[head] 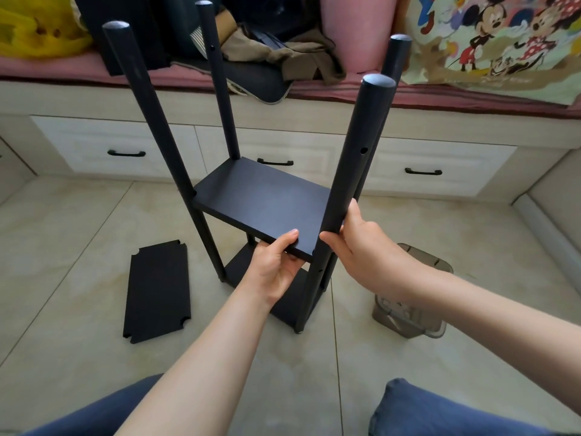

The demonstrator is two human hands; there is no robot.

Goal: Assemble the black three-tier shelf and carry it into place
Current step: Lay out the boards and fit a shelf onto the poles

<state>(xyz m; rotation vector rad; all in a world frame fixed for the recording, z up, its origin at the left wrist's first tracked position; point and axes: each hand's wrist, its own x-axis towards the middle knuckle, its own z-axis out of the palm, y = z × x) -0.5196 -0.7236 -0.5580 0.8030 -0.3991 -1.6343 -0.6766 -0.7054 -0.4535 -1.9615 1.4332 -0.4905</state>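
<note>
The shelf frame stands on the tiled floor (78, 247) right in front of the seated person, with four black poles up and the bottom board (289, 313) already seated. The left hand (276, 262) pinches the near edge of the middle board (261, 199), thumb on top and fingers underneath. The right hand (358, 247) wraps round the near-right pole (352, 158) at board level. The third board (157, 287) lies flat on the floor to the left, well apart.

These panels look thin, stiff and light, so an edge pinch should do. The poles look smooth and round, and a palm could slide on them, so the better hold is probably just under a board. With the top tier missing, the frame likely racks and splays. For carrying, I'd take two opposite poles low down, not the tips.
</note>
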